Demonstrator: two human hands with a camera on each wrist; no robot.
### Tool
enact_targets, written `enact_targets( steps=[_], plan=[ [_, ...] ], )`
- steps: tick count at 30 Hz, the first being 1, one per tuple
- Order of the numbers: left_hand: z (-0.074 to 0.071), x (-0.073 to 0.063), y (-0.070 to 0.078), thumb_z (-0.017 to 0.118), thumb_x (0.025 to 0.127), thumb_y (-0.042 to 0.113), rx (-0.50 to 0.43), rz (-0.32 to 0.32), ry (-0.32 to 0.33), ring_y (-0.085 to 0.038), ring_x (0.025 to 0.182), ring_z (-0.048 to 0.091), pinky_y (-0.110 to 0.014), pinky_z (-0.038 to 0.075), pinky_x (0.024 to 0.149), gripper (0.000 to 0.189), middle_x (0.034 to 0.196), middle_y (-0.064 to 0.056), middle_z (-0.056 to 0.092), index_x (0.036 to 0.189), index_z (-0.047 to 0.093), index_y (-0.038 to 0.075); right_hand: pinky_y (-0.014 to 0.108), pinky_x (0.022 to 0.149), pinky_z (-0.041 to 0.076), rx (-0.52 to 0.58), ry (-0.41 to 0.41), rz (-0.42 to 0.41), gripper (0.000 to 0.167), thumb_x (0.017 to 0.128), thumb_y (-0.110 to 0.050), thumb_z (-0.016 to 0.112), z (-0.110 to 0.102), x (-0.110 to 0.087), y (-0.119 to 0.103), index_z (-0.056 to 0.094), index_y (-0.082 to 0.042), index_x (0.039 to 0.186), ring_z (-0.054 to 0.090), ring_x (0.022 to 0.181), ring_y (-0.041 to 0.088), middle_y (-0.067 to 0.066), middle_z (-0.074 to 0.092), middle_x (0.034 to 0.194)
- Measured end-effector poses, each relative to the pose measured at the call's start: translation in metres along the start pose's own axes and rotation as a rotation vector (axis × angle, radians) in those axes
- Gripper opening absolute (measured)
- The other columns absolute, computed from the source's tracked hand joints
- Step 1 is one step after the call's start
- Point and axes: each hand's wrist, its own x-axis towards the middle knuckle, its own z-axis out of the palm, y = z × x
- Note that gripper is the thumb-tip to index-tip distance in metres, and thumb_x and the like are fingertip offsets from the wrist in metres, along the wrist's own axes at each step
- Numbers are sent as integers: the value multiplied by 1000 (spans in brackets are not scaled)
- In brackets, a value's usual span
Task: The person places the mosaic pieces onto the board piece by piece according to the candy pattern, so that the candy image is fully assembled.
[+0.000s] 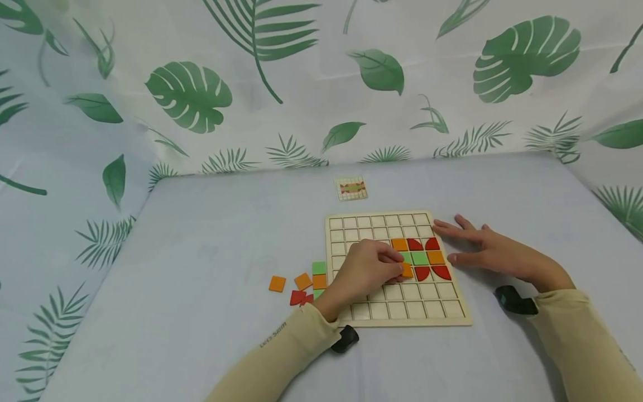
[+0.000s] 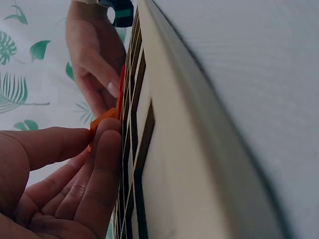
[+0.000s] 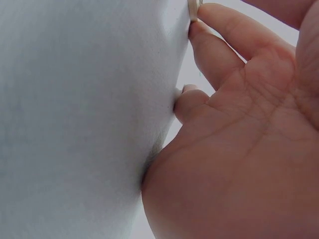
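Observation:
Between thumb and fingers, my left hand point(image 1: 369, 268) pinches an orange square tile point(image 1: 406, 271) at the wooden grid board point(image 1: 397, 322). Seen from the left wrist, that orange tile point(image 2: 103, 117) is tilted, its far edge right at the board's surface. Orange, green and red tiles sit in cells on the board's right side, among them a green square point(image 1: 419, 258) and a red quarter-round tile point(image 1: 432, 244). My right hand point(image 1: 494, 254) rests at the board's right edge, fingers spread and fairly straight; the right wrist view shows its fingertips point(image 3: 212, 11) at the board's corner.
Left of the board lie loose tiles: an orange square point(image 1: 277, 283), a red piece point(image 1: 297, 297) and several others, partly behind my left forearm. A small pattern card point(image 1: 351, 188) lies beyond the board. Leaf-printed cloth point(image 1: 301, 84) stands behind the table.

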Motion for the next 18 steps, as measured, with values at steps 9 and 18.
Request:
enact_targets(
  steps=[9, 18],
  plan=[
    [2, 0, 0, 76, 97, 7, 167, 75, 27, -1, 74, 67, -20, 54, 72, 11, 82, 7, 76, 105, 83, 2, 76, 115, -17, -19, -1, 2, 77, 99, -27, 77, -1, 1, 0, 41, -10, 165, -7, 160, 50, 19, 22, 174],
    [5, 1, -2, 77, 95, 7, 290, 148, 53, 1, 85, 63, -17, 52, 74, 13, 95, 4, 79, 105, 86, 6, 75, 115, -18, -10, -4, 17, 78, 100, -27, 75, 0, 2, 0, 38, -10, 166, -9, 159, 51, 21, 20, 174]
  ],
)
